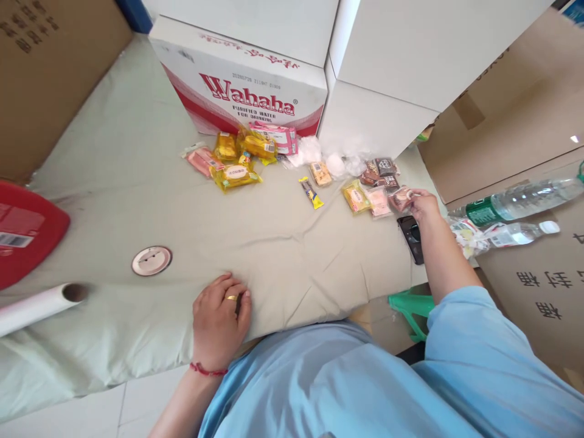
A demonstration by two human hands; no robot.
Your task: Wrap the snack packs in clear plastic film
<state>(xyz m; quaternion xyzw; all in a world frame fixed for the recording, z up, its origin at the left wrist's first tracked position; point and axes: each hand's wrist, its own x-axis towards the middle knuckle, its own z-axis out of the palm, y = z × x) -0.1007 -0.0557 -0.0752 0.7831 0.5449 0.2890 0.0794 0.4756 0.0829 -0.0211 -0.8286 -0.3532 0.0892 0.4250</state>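
My right hand (425,205) reaches out to the right and pinches the edge of a brownish-pink wrapped snack packet (400,199). Beside that packet lie a pink packet (379,202), a yellow packet (356,197) and several dark brown packets (385,167). A black phone (411,238) rests just below my right wrist. My left hand (221,316), with a gold ring and a red string bracelet, lies on the cloth near the front edge, its fingers slightly bent and holding nothing.
A Wahaha water carton (255,91) stands at the back, with yellow packets (237,175) before it. A blue-yellow bar (311,193) and a round badge (152,260) lie on the cloth. Bottles (524,201) are at right; a white roll (36,307) and red object (31,237) at left.
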